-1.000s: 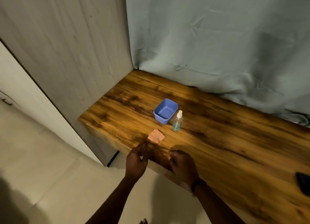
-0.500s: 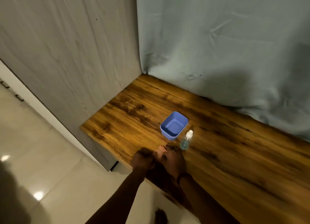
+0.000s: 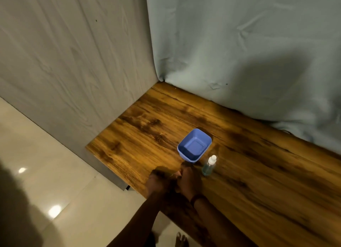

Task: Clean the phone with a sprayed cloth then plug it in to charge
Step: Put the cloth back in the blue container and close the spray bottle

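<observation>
A small pink cloth (image 3: pixel 178 174) lies near the front edge of the wooden table (image 3: pixel 258 172) and shows only as a sliver between my hands. My right hand (image 3: pixel 189 179) curls over it and grips it. My left hand (image 3: pixel 156 180) sits close against it on the left with its fingers bent; whether it holds the cloth is hidden. A small clear spray bottle (image 3: pixel 208 165) with bluish liquid and a white cap stands upright just right of my right hand. The phone is out of view.
A blue plastic tub (image 3: pixel 194 145) stands empty just behind my hands, touching distance from the bottle. A grey panel wall (image 3: pixel 73 71) closes the table's left end and a pale curtain (image 3: pixel 239 52) hangs behind it. Tiled floor (image 3: pixel 46 172) lies at the lower left.
My hands moved forward from the table's front edge onto the pink cloth and closed together over it. The view swung left, so the phone at the far right left the frame.
</observation>
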